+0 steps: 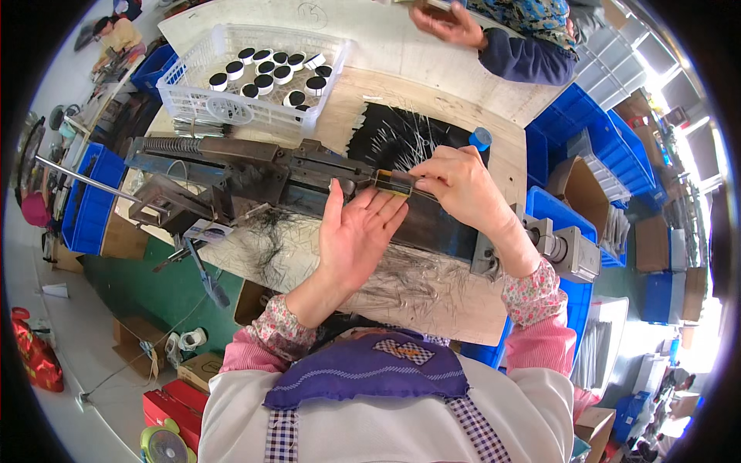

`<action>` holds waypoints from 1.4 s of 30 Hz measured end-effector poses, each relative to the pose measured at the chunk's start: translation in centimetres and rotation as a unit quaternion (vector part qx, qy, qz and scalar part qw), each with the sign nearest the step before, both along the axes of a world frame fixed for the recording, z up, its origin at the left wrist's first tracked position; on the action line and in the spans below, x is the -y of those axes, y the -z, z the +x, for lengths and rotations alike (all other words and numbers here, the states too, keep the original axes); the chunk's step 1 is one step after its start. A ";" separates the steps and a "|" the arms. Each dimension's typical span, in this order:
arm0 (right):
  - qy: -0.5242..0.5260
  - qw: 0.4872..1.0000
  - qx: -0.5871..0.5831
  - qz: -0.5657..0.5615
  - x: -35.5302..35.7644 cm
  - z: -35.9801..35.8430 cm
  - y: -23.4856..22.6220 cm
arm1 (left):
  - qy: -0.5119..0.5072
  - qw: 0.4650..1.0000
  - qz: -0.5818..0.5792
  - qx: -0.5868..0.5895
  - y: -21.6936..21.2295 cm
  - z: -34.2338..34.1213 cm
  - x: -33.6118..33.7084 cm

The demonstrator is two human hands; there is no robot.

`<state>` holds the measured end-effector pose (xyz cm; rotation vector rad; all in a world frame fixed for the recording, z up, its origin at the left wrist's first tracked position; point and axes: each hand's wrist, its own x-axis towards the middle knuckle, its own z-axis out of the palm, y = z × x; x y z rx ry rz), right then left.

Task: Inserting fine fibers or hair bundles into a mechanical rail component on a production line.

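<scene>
- My right hand (463, 185): fingers closed around a short dark cylinder with a yellow band (392, 182), just beyond my left fingertips.
- My left hand (356, 231): open, flat, holding nothing, steadying beneath.
- Step, as I judge: feeding the cylinder into the long grey metal jig (255, 174); next calls for straight alignment.
</scene>
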<state>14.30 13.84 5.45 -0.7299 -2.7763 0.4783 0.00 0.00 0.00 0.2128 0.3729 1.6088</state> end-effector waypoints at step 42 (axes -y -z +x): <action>0.011 0.962 0.247 -0.114 11.5 5.1 1.2 | -0.090 0.988 -0.118 -0.050 1.8 3.1 0.6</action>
